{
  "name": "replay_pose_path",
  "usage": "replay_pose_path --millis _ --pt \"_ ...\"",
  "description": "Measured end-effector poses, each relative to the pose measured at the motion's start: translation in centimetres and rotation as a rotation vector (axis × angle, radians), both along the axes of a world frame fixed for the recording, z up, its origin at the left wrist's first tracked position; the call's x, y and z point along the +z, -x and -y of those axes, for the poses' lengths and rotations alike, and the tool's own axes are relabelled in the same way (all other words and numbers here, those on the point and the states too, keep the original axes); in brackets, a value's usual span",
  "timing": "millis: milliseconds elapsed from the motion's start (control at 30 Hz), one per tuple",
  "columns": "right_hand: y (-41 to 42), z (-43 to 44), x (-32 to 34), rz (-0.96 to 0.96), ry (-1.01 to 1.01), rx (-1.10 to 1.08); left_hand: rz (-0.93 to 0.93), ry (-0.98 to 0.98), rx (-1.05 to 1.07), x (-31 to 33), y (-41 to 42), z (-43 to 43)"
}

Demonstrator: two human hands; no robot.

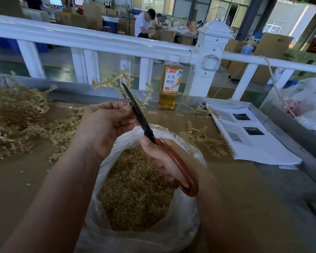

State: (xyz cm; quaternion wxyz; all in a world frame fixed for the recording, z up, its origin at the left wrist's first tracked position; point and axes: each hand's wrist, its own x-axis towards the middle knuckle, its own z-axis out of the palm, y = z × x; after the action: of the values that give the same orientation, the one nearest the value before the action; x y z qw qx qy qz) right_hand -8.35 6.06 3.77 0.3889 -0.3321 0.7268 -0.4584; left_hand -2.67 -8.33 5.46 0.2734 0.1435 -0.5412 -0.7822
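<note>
left hand (106,123) pinches the sprue (115,79) stem at centre frame, fingers curled tight; its branches stick up toward the upper middle. right hand (164,161) wraps the scissors (135,108) handle, blades nearly together, right beside the left thumb. a snip this near could nick that thumb, or flick bits past the bag (184,216) below.
</note>
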Motion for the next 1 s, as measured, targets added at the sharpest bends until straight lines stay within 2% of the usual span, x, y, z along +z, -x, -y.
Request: replay_pose_path --millis 333,500,700,1000 --pt "0.17 0.04 -0.23 -0.015 0.036 0.013 -0.022 -0.025 -0.057 0.11 -0.08 0.20" --pt "0.10 0.01 -0.40 -0.042 0.048 -0.001 -0.008 0.026 0.041 -0.02 0.11 0.15" --pt "0.43 0.18 -0.09 -0.193 0.059 -0.017 -0.025 0.057 0.054 -0.13 0.13 0.02" --pt "0.44 -0.09 -0.34 -0.130 0.074 -0.026 0.004 0.057 -0.025 -0.24 0.23 -0.21"
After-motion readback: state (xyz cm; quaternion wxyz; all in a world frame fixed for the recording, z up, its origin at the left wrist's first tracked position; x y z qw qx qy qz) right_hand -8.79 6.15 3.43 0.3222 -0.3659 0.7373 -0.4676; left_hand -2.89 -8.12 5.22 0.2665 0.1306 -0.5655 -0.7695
